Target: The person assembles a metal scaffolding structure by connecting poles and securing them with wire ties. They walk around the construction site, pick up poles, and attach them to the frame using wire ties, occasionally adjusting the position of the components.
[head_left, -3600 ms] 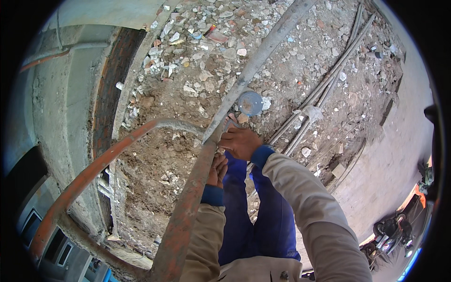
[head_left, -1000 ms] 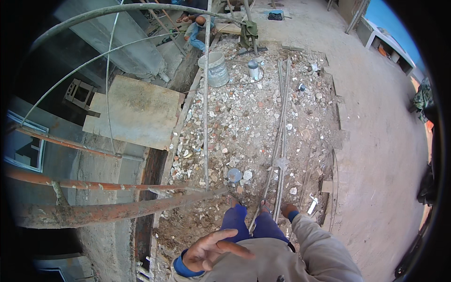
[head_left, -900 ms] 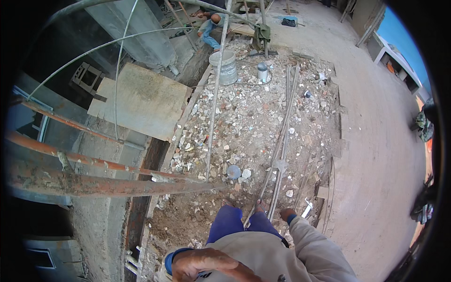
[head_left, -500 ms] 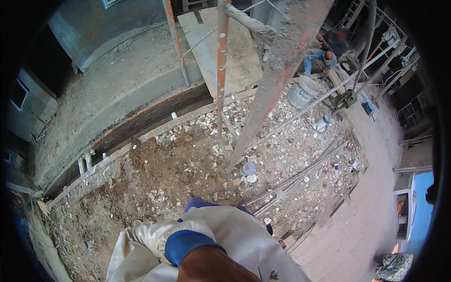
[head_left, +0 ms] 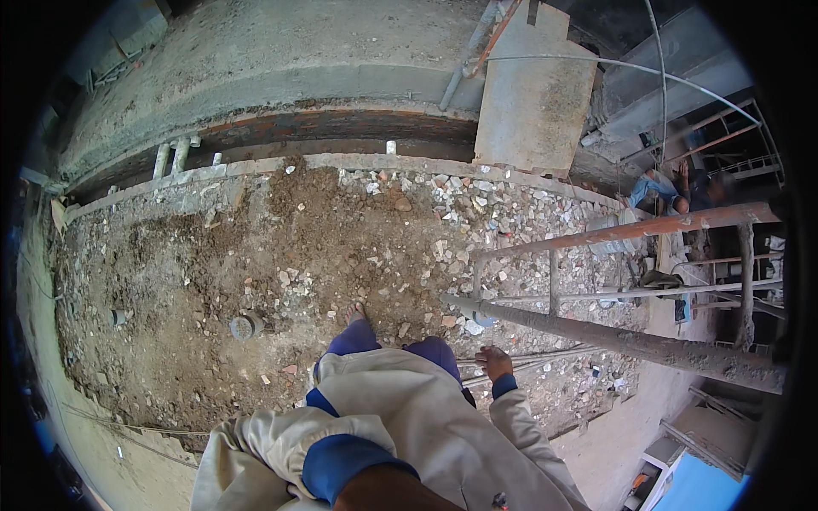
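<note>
The right hand [head_left: 493,362] hangs just right of centre in the lower frame, its fingers loosely bent; nothing is seen held. The left hand is cut off by the lower edge; only its blue cuff [head_left: 354,462] and wrist are shown, so its grip cannot be told. Thin poles [head_left: 554,355] are laid on the ground nearest the right hand; whether they are touched is unclear. At right, the pipe frame [head_left: 596,332] is slanted over rubble [head_left: 528,213]; the sleeves are best kept clear of it. Left of centre, a foot [head_left: 356,314] is planted on loose soil; weight is best shifted gradually, away from the pipe stub [head_left: 246,325].
</note>
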The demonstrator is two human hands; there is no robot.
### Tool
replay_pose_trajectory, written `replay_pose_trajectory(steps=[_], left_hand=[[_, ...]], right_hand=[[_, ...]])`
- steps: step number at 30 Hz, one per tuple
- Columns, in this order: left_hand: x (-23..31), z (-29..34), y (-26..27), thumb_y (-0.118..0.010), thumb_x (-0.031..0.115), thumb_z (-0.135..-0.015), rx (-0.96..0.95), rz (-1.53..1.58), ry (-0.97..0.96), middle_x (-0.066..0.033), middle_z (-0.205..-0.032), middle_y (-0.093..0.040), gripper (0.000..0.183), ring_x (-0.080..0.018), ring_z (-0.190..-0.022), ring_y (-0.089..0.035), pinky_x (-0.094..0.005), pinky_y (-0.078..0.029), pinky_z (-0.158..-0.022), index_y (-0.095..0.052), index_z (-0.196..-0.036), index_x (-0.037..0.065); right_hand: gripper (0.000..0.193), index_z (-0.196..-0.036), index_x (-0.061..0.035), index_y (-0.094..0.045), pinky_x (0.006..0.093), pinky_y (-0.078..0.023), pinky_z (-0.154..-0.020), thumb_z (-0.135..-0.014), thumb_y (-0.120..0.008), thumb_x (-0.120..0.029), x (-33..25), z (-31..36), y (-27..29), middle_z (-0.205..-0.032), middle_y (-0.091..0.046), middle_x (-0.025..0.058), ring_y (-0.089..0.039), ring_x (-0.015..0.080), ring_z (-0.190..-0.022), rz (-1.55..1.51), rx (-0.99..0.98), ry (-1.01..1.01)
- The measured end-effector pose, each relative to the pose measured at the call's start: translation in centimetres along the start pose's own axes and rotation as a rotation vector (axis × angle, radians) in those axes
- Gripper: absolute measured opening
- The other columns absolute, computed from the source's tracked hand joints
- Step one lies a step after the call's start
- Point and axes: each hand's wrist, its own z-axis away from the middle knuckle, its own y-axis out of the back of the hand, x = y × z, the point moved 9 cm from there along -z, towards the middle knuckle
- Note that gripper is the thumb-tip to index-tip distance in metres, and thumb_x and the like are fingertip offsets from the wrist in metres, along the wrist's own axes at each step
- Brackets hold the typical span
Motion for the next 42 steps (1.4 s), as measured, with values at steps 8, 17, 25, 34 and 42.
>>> replay_pose_trajectory(steps=[8, 17, 25, 34, 42], left_hand=[[9.4, 0.5, 10.3, -0.067, 0.065, -0.084, 0.343, -0.076, -0.395, -0.0327, -0.162, 0.007, 0.125, -0.0451, -0.152, 0.003, -0.0616, -0.009, -0.120, 0.009, -0.156, -0.004], [22.1, 42.4, 31.5, -0.048, 0.054, -0.101, 1.755, -1.004, 0.313, -0.0152, -0.167, -0.012, 0.087, -0.0371, -0.146, -0.032, -0.0512, -0.038, -0.112, -0.005, -0.162, 0.009], [17.2, 71.2, 27.3, -0.063, 0.042, -0.094, 2.303, -1.553, 1.362, -0.0297, -0.144, -0.048, 0.080, -0.0461, -0.130, -0.051, -0.0500, -0.044, -0.104, -0.032, -0.151, -0.004], [16.3, 73.2, 28.4, -0.055, 0.048, -0.098, 2.424, -1.442, 1.463, -0.0267, -0.142, -0.050, 0.077, -0.0401, -0.122, -0.057, -0.0476, -0.048, -0.099, -0.036, -0.148, -0.007], [15.6, 73.6, 26.8, -0.063, 0.036, -0.095, 2.313, -1.621, 1.335, -0.0230, -0.129, -0.063, 0.058, -0.0408, -0.118, -0.061, -0.0468, -0.048, -0.099, -0.050, -0.139, 0.000]], right_hand=[[0.032, -0.108, -0.0034, -0.069, 0.0280, -0.049, -0.065, -0.099, -0.062, -0.033, -4.8, -2.6, -12.6, -0.098, -0.075, 0.0066, -0.068, 0.0135, -0.080, 0.380, -0.240, -0.072], [0.033, -0.108, 0.0003, -0.067, 0.0339, -0.055, -0.069, -0.100, -0.054, -0.029, 4.5, -28.3, -20.2, -0.092, -0.074, 0.0091, -0.069, 0.0187, -0.077, 0.363, -0.281, -0.272], [0.042, -0.108, -0.0037, -0.068, 0.0476, -0.052, -0.082, -0.092, -0.060, -0.042, 16.9, -51.2, -29.5, -0.101, -0.072, 0.0179, -0.066, 0.0332, -0.097, 0.838, -0.344, 0.002], [0.051, -0.108, -0.0088, -0.070, 0.0584, -0.032, -0.108, -0.086, -0.059, -0.054, 27.0, -61.2, -33.9, -0.115, -0.067, 0.0233, -0.049, 0.0470, -0.126, 1.140, -0.108, -0.066], [0.028, -0.115, 0.0042, -0.056, 0.0318, -0.058, -0.063, -0.100, -0.056, -0.019, 18.2, -44.8, -30.7, -0.085, -0.072, 0.0131, -0.071, 0.0212, -0.068, 0.290, 0.057, -0.012]])
